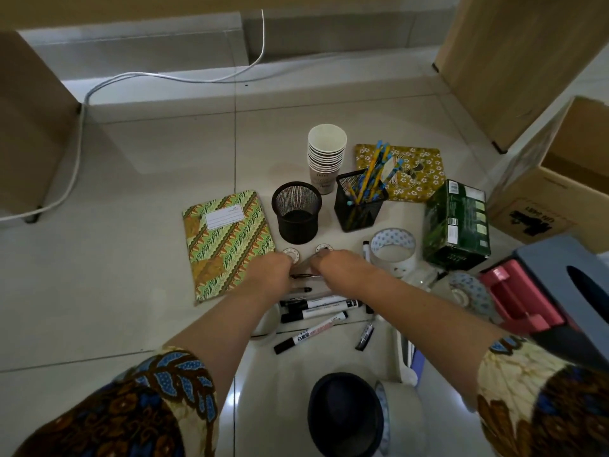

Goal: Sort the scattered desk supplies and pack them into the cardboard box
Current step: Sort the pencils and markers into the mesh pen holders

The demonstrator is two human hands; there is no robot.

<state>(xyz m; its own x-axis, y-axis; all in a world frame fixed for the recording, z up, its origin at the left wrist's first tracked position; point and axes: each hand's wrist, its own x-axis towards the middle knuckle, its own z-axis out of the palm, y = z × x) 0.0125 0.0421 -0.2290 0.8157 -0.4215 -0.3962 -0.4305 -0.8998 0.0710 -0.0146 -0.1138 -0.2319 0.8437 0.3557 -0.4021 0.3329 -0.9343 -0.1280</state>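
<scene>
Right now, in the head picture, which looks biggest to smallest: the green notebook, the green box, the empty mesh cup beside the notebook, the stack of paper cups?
1. green notebook
2. green box
3. empty mesh cup and stack of paper cups: too alike to rank

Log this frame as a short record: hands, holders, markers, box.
hands: left hand and right hand meet over a thin grey item, grip unclear
round holder: empty, upright, beside green notebook
square holder: holds pencils
markers: loose on floor near the hands
cardboard box: open, far right, inside mostly hidden
</scene>
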